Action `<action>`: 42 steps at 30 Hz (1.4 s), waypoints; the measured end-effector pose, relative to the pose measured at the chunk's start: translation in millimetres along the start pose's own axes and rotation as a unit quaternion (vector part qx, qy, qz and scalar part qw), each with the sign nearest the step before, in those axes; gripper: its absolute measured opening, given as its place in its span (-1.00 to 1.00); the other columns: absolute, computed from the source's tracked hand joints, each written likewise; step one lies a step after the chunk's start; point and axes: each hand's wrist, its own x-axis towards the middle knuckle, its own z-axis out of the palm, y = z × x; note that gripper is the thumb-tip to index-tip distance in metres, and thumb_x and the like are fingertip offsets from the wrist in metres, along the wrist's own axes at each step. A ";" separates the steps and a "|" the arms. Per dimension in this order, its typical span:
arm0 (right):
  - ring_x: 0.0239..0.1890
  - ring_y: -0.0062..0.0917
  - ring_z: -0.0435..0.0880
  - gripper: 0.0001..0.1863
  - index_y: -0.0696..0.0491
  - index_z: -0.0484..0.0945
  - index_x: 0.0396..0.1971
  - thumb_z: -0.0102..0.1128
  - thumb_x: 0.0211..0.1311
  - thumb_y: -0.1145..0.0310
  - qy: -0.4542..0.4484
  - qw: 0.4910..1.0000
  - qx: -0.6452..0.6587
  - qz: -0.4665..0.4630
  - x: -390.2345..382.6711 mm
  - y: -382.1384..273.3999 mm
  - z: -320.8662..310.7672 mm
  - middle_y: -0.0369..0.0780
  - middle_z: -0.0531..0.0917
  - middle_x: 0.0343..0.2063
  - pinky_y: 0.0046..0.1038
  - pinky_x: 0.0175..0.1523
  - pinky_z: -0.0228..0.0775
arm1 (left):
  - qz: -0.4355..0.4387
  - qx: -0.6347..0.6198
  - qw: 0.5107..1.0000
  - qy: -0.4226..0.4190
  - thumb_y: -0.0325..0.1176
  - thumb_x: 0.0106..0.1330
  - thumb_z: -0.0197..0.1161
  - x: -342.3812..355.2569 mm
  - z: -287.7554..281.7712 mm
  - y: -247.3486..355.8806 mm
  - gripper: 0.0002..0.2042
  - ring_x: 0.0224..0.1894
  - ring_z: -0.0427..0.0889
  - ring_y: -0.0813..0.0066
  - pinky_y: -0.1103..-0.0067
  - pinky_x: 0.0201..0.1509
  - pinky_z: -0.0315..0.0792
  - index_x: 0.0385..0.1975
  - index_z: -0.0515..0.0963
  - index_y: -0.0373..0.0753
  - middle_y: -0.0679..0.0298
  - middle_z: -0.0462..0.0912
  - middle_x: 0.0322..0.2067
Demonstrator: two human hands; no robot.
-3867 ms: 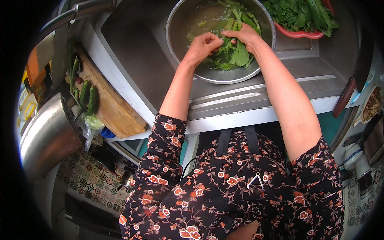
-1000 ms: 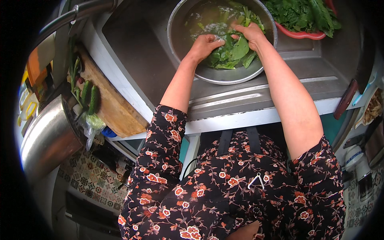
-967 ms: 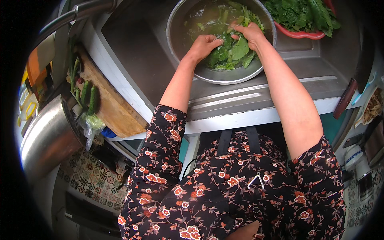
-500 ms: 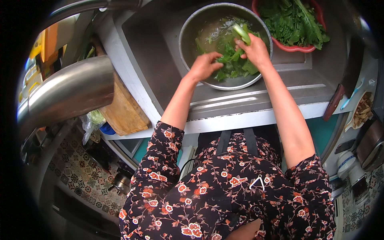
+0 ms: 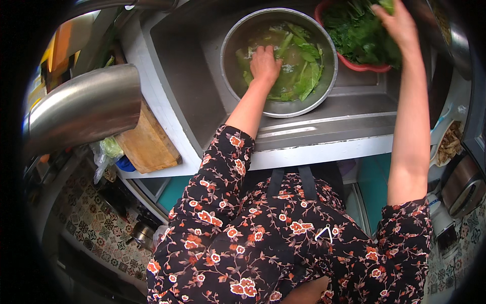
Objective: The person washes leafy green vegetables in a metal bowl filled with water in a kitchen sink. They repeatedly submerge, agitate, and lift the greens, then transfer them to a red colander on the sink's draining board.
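Note:
A round metal basin (image 5: 228, 83) of cloudy water stands in the sink, with loose green leaves (image 5: 308, 81) floating in it. My left hand (image 5: 266, 65) reaches into the water at the basin's middle left, its thumb apart from the fingers. Nothing shows in its grasp, though the fingertips dip toward the water. At the upper right, my right hand (image 5: 400, 25) is over a red basin (image 5: 365, 67) heaped with leafy greens (image 5: 349, 35). It is closed on the pale green stalk end of a bunch of leafy greens (image 5: 387, 5), partly cut off by the frame and blurred.
Both basins sit inside a steel sink (image 5: 190, 66) with a white front edge (image 5: 324, 153). A wooden cutting board (image 5: 149, 144) lies left of it, beneath a large curved metal pipe (image 5: 86, 109). On the right is a dish of brown food pieces (image 5: 449, 142).
My right hand has carried the greens from the metal basin up and right to the red basin. My left hand has moved slightly right and farther into the water.

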 end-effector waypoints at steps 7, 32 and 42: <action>-0.32 -0.50 0.55 -0.71 0.06 0.46 -0.19 0.11 0.04 0.32 -0.054 0.993 0.018 -0.104 -73.5 -4.3 70.2 -0.21 0.58 -0.37 -0.51 -0.22 0.35 | -0.067 -0.224 0.971 -0.042 -0.33 0.05 0.17 1.7 -36.7 -24.9 -0.74 -0.42 0.58 0.31 0.52 -0.30 0.41 -0.25 0.45 -0.24 0.17 0.59 -0.46; -0.53 -0.53 0.56 -0.71 0.15 0.46 -0.33 0.01 0.14 0.21 -0.240 0.730 0.448 0.458 -144.3 24.2 225.9 -0.20 0.55 -0.46 -0.58 -0.57 0.41 | -0.184 -0.445 0.783 -0.394 -0.34 0.16 0.15 -15.8 3.4 -40.0 -0.82 -0.44 0.44 0.68 0.70 -0.34 0.36 -0.34 0.48 -0.31 0.34 0.52 -0.44; -0.42 -0.55 0.53 -0.74 0.13 0.41 -0.18 0.00 0.17 0.32 -0.247 0.602 0.567 0.505 -133.8 17.6 214.7 -0.20 0.57 -0.34 -0.51 -0.42 0.38 | -0.221 -0.475 0.780 -0.341 -0.36 0.15 0.16 -26.6 -4.9 -16.4 -0.82 -0.45 0.47 0.66 0.68 -0.43 0.39 -0.33 0.48 -0.32 0.29 0.53 -0.45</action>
